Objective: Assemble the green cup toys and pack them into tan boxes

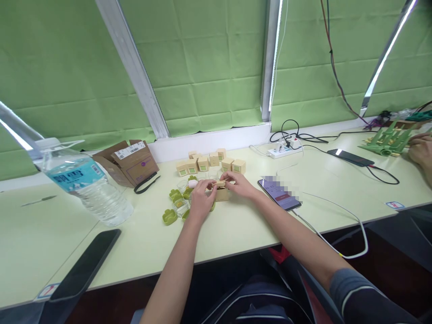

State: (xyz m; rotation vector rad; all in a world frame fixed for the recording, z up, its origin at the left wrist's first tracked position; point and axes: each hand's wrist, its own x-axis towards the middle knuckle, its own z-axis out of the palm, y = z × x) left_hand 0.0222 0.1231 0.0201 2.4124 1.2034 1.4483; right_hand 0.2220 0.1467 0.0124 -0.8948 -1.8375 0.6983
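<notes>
Nearest us, a long black device (87,263) is lying at the front edge of the table (141,252). Next, green flower-shaped cups (169,217) and clear plastic cups are clustering just to the left of our hands.

Near the middle of the table, we are bringing our two hands close together over a small box (222,195). It is standing upright, squarish and pale wood-coloured, with a plain, matt front and a dark gap showing at its top. Just above it, our left hand (203,194) and right hand (237,183) are clamping a flat piece (220,183) of the same pale colour by its two ends; we cannot tell whether it is touching the box. A smartphone (280,194) with a lit screen is lying to the right.

Beyond, similar pale boxes (203,164) are standing grouped, several showing small green squares on their fronts. A brown cardboard box (138,165) is sitting to their left, before green blinds (202,58).
</notes>
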